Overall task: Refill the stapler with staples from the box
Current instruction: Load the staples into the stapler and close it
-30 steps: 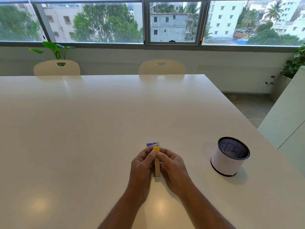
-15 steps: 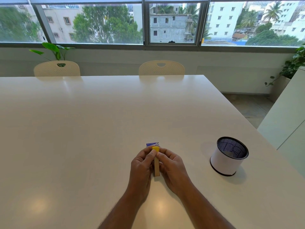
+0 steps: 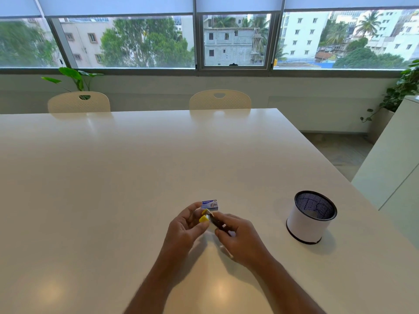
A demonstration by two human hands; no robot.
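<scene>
Head view shows both hands raised a little off the white worktop [image 3: 113, 177], working a small stapler [image 3: 207, 219] between them. Half a second ago the stapler lay flat and closed under the fingertips, pointing away from the person; now it is lifted and tilted, with its yellow end turned up toward the left hand [image 3: 183, 230] and a darker, metallic part showing toward the right hand [image 3: 242, 236]. That reads as the stapler being pried open, though blur keeps me from telling whether the staple channel is exposed yet. The left hand is curled around the yellow end, fingers loosely bent; the right hand pinches the darker body between thumb and forefingers. Both hands therefore hold the stapler, and neither has gone for the staples. The blue and white staple box [image 3: 210, 204] sits on the worktop just beyond the hands, apparently closed and untouched. A mesh pen cup [image 3: 310, 220] stands well apart to the right. I judge the task to be at its opening step: with the stapler open, one hand would need to free itself, open the box and bring a strip across.
</scene>
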